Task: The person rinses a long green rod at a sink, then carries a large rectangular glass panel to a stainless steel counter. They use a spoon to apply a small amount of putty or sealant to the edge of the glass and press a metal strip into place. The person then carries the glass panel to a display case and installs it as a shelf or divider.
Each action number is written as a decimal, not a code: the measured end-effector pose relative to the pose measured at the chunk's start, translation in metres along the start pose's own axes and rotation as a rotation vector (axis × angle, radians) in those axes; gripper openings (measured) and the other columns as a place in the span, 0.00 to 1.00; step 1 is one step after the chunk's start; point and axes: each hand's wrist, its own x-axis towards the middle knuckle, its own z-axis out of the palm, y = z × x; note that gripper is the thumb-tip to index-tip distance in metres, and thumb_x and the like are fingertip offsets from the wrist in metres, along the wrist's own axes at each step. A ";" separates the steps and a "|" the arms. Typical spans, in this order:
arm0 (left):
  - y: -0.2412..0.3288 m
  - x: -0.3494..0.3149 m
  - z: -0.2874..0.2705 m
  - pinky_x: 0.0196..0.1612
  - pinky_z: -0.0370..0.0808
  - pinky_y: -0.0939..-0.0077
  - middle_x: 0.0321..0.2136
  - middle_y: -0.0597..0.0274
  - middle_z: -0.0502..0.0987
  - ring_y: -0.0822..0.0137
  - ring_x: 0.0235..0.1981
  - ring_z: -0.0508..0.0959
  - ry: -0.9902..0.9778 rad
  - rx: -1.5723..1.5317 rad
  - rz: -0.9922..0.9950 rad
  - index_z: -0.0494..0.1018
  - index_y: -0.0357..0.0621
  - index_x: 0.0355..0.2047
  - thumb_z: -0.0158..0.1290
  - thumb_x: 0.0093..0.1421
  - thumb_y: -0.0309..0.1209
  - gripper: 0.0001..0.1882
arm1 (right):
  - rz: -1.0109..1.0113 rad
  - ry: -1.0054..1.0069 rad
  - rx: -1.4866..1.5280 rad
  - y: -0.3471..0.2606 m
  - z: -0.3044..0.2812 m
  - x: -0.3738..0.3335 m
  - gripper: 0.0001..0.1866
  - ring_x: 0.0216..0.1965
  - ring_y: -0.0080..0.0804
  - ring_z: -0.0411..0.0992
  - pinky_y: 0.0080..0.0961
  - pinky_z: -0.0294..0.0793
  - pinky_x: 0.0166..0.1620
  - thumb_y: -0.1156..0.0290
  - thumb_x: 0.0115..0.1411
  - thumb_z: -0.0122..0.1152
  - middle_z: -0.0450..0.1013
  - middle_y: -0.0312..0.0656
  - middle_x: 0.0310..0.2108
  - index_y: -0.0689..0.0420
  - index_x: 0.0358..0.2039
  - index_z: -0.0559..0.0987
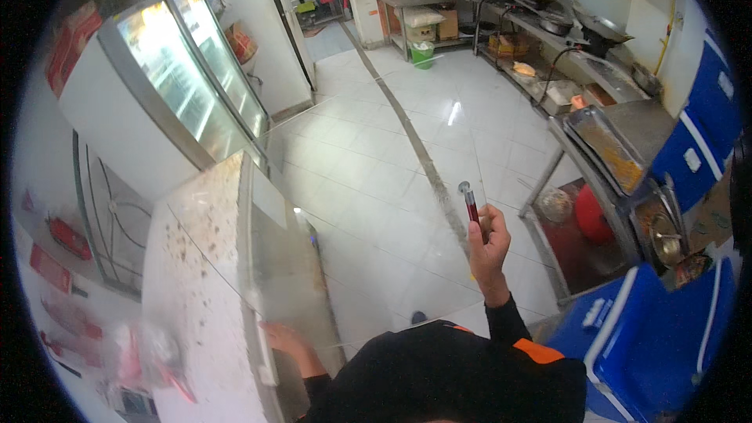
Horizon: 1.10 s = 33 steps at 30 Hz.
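My right hand is raised over the floor, its fingers wrapped round a short tool with a dark red handle. The tool's rounded metal head points up. Thin bright edges outline what looks like a large clear pane, which the floor shows through. At its lower left edge is my left hand, fingers closed toward the pane's edge beside a white cabinet. That hand is somewhat blurred, and its fingertips are partly hidden.
A glass-door refrigerator stands at the left, beyond the speckled cabinet top. Steel benches with pans line the right wall. Closer on the right are a tray and blue boxes. A green bin stands far back near a doorway.
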 end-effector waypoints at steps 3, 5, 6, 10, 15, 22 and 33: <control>0.047 0.024 0.069 0.26 0.66 0.75 0.21 0.62 0.64 0.69 0.23 0.64 -0.034 -0.035 -0.166 0.62 0.37 0.25 0.36 0.58 0.39 0.16 | 0.039 -0.021 -0.027 0.028 0.054 0.055 0.11 0.15 0.10 0.48 0.09 0.48 0.18 0.72 0.49 0.52 0.51 0.25 0.13 0.61 0.33 0.64; 0.077 0.042 0.113 0.30 0.68 0.73 0.27 0.60 0.66 0.66 0.27 0.66 -0.054 -0.169 -0.468 0.63 0.35 0.30 0.35 0.58 0.40 0.17 | -0.052 -0.070 -0.077 0.050 0.090 0.093 0.12 0.15 0.11 0.49 0.09 0.49 0.18 0.76 0.47 0.53 0.51 0.26 0.13 0.61 0.33 0.64; 0.077 0.052 0.135 0.31 0.69 0.72 0.30 0.59 0.66 0.65 0.29 0.67 -0.058 -0.205 -0.548 0.62 0.35 0.33 0.35 0.58 0.40 0.18 | -0.058 -0.075 -0.078 0.059 0.108 0.111 0.12 0.15 0.11 0.49 0.09 0.49 0.18 0.76 0.47 0.53 0.51 0.26 0.13 0.61 0.33 0.64; 0.070 0.092 0.227 0.38 0.67 0.72 0.42 0.56 0.63 0.62 0.38 0.66 -0.146 -0.195 -0.790 0.58 0.32 0.43 0.34 0.58 0.39 0.21 | -0.067 -0.039 -0.108 0.105 0.170 0.178 0.12 0.14 0.13 0.50 0.10 0.50 0.18 0.77 0.45 0.55 0.52 0.27 0.12 0.60 0.31 0.65; 0.015 0.144 0.364 0.46 0.59 0.74 0.46 0.52 0.60 0.64 0.45 0.62 -0.143 -0.053 -0.506 0.58 0.32 0.45 0.33 0.59 0.36 0.20 | 0.033 0.074 -0.064 0.155 0.241 0.258 0.12 0.14 0.15 0.54 0.13 0.53 0.17 0.76 0.43 0.56 0.56 0.29 0.12 0.58 0.30 0.66; 0.068 0.174 0.577 0.17 0.59 0.82 0.14 0.69 0.64 0.77 0.15 0.63 -0.366 -0.049 -0.503 0.64 0.38 0.16 0.35 0.59 0.38 0.20 | 0.032 0.259 -0.281 0.251 0.289 0.370 0.11 0.21 0.14 0.54 0.10 0.54 0.24 0.72 0.51 0.50 0.58 0.29 0.20 0.62 0.34 0.65; 0.113 0.196 0.865 0.12 0.46 0.85 0.07 0.75 0.52 0.82 0.10 0.51 -0.394 -0.312 -0.333 0.55 0.45 0.09 0.42 0.55 0.38 0.21 | 0.036 0.334 -0.285 0.411 0.386 0.588 0.11 0.24 0.17 0.57 0.13 0.58 0.27 0.73 0.51 0.49 0.60 0.33 0.23 0.64 0.35 0.65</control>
